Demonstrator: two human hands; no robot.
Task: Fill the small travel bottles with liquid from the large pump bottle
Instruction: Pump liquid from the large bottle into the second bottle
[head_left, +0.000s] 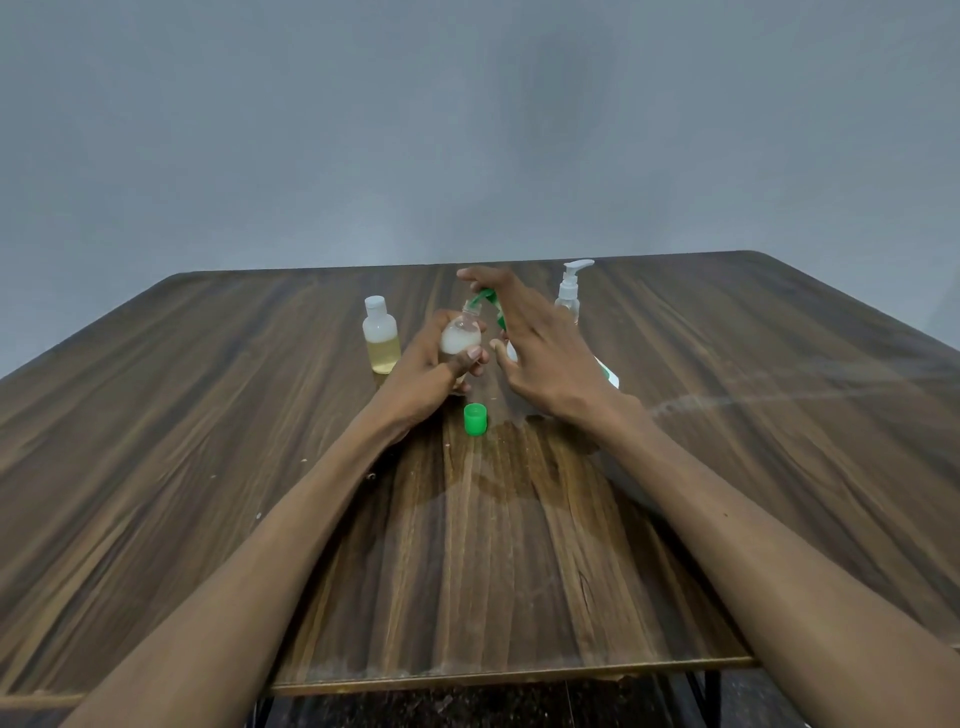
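My left hand (436, 364) is wrapped around a small clear travel bottle (461, 336), fingers and thumb closed on its lower body, holding it up off the counter (208, 415) with its open neck tilted toward the right. The bottle holds a cloudy white liquid in its lower part. Its mouth sits right under the green spout (485, 297) of the large pump bottle (605, 371), touching it or nearly so; I cannot tell which.

My right hand (535, 348) lies over the top of that pump bottle, fingers spread wide, with the forefinger stretched forward along the green pump head. The hand hides most of the bottle, so only slivers of white body with a green mark show past my palm. I cannot tell how firmly it presses.

A loose green cap (475, 419) stands on the counter just this side of both hands, between my wrists. To the left of my left hand stands a second travel bottle (382, 335), upright, white cap on, part filled with yellowish liquid. Behind my right hand stands a clear pump dispenser (570, 291) with a white head.
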